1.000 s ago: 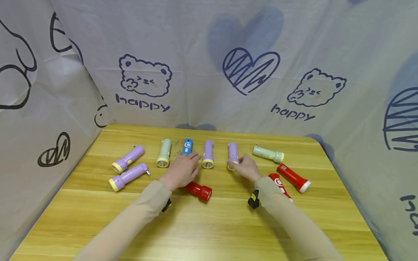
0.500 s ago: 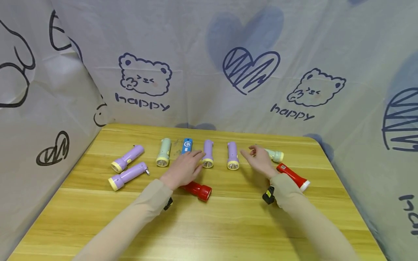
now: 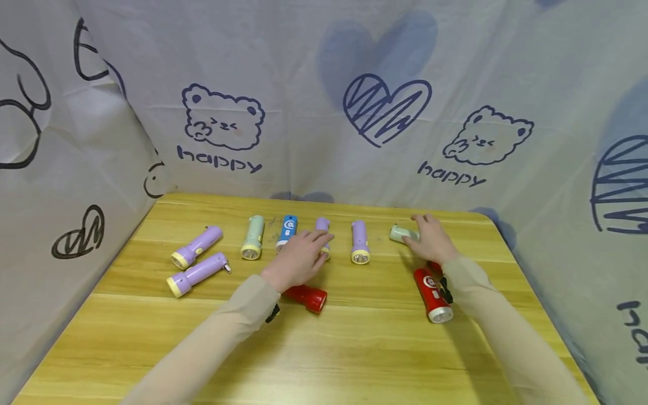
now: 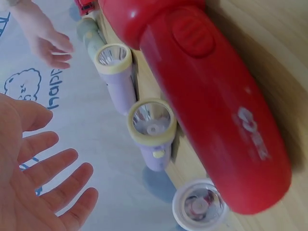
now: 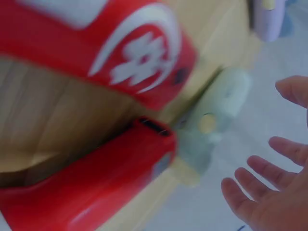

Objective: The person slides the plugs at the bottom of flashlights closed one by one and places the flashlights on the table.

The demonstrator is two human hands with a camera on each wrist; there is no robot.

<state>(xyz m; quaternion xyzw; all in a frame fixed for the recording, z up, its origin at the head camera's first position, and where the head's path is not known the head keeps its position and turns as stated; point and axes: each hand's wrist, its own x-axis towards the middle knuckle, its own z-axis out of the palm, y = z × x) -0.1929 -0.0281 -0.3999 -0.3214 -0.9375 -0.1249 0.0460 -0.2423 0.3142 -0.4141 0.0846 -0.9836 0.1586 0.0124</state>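
Observation:
My left hand (image 3: 298,259) hovers with spread fingers, overlapping a purple flashlight (image 3: 322,224) in the head view. Under its wrist lies a red flashlight (image 3: 309,297), large in the left wrist view, with a blue flashlight (image 3: 288,228) just behind the hand. Loosely spread fingers also show on my right hand (image 5: 274,192). It is above a pale green flashlight (image 3: 403,233) and covers its lamp end in the head view. Near that wrist lie a red flashlight (image 3: 432,295) with a white emblem and another red flashlight (image 5: 96,187), mostly hidden from the head camera.
Between the hands a purple flashlight (image 3: 360,242) lies on the wooden table (image 3: 354,349). Further left are a green flashlight (image 3: 253,237) and two purple ones, a rear flashlight (image 3: 197,246) and a front flashlight (image 3: 199,273). A printed cloth (image 3: 304,140) hangs behind.
My right hand has left the middle purple flashlight and moved right, over the pale green one. My left hand has shifted slightly right, uncovering more of the blue flashlight.

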